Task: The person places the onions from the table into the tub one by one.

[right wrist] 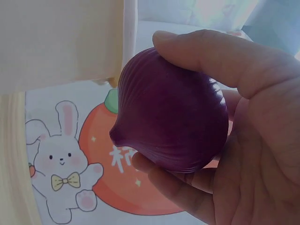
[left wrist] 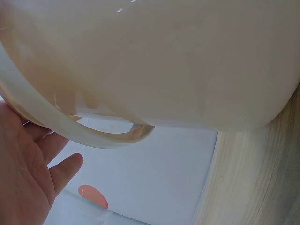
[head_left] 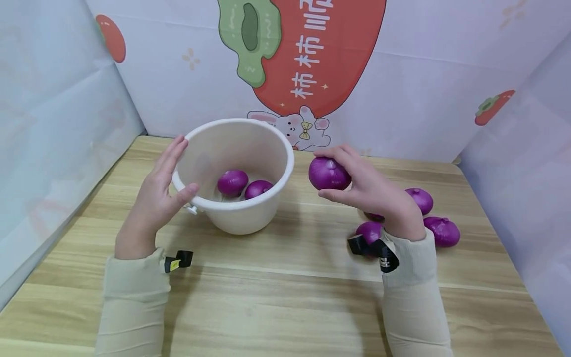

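Above the table (head_left: 267, 307), between the white bucket (head_left: 243, 218) near the far edge and the right edge, the right hand (head_left: 370, 181) grips a red onion (head_left: 327, 177), thumb on one side, fingers curled round the other. A gap parts it from the bucket's rim; tabletop stretches wide below. In the right wrist view its tip points lower left, away from the palm; the body is nearly round, its long axis hard to tell. Thumb and fingers spread, the left hand (head_left: 153, 198) is at the bucket's left rim. Two onions (head_left: 233, 183) lie inside; others (head_left: 441, 231) sit toward the right edge.
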Tool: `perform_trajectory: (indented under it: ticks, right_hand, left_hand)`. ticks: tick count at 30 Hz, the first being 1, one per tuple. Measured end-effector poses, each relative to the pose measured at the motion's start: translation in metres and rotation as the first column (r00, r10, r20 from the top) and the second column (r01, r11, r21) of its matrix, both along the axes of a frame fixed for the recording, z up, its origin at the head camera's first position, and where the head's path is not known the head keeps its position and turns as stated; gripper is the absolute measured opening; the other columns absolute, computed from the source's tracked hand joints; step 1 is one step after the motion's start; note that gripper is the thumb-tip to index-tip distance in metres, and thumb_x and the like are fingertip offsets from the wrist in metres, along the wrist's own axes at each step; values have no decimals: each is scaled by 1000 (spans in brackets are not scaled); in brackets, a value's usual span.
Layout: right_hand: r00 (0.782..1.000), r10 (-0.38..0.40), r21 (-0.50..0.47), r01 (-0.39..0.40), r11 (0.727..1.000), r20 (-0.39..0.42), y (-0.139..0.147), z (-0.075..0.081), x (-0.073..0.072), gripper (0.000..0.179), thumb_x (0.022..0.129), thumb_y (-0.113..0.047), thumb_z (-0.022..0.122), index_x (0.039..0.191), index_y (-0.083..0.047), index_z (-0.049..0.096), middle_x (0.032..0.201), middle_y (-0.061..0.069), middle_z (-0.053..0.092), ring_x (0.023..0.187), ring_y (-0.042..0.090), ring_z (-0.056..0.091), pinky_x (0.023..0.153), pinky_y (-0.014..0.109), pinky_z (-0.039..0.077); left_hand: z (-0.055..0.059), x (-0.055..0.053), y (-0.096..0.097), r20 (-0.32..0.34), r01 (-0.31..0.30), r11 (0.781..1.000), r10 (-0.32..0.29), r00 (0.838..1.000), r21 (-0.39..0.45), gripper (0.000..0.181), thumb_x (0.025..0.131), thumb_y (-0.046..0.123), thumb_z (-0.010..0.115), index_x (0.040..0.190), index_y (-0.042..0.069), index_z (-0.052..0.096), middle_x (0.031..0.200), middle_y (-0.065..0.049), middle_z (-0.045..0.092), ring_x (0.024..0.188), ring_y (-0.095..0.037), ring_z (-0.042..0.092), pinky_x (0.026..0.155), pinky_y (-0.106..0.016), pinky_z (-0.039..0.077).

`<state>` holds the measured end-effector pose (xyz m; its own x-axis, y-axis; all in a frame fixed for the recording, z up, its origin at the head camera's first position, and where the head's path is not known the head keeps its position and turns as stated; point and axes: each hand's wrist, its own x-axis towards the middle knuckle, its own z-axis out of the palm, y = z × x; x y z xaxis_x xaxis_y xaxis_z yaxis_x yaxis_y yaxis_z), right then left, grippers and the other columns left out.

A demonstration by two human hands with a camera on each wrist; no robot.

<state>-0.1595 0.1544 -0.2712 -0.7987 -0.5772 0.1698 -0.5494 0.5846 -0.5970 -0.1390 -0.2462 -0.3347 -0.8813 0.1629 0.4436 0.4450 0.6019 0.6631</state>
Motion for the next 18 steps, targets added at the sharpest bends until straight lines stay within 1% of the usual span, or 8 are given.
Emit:
perform_trajectory:
  ticks: [4, 8, 11, 13, 18]
  right_hand:
    - [1000, 8, -11, -8, 1000, -20, -3, 6, -1, 69, 82, -17, 82, 142, -20, 48, 134, 9, 49, 122, 25, 50, 95, 49, 54]
    - [999, 12, -34, -13, 999, -30, -7, 12, -2, 69, 82, -18, 82, 143, -23, 49, 133, 8, 49, 122, 23, 50, 95, 48, 54]
    - [999, 21, -55, -23, 998, -37, -11, 15, -2, 68, 83, -20, 81, 142, -24, 50, 134, 6, 50, 123, 21, 49, 95, 47, 54]
    - [999, 33, -73, -36, 997, -42, -14, 16, -2, 67, 83, -20, 82, 142, -23, 50, 135, 5, 50, 123, 20, 49, 96, 46, 53]
    - [993, 77, -105, -86, 991, -85, -23, 19, -4, 67, 82, -20, 82, 142, -21, 51, 137, 4, 51, 126, 20, 48, 99, 46, 52]
  left_hand:
    - [1, -1, 1, 4, 2, 1000, -2, 1000, -2, 77, 89, 36, 62, 158, 27, 29, 166, 10, 20, 154, -24, 21, 110, -74, 26]
    - [2, -3, 2, 1, 4, 1000, -4, 1000, -2, 77, 89, 36, 62, 158, 27, 29, 166, 10, 21, 154, -24, 20, 110, -74, 27]
    - [1, -4, 1, -1, 1, 1000, -1, 1000, -4, 77, 88, 37, 61, 158, 26, 30, 166, 8, 21, 154, -24, 20, 112, -73, 25]
    - [1, -3, 1, 2, -2, 1000, 2, 1000, -8, 77, 88, 38, 61, 158, 26, 30, 166, 8, 21, 154, -25, 20, 111, -74, 25]
    - [0, 0, 0, 15, -9, 1000, 9, 1000, -10, 77, 88, 38, 61, 158, 26, 29, 166, 8, 20, 154, -26, 20, 109, -75, 26]
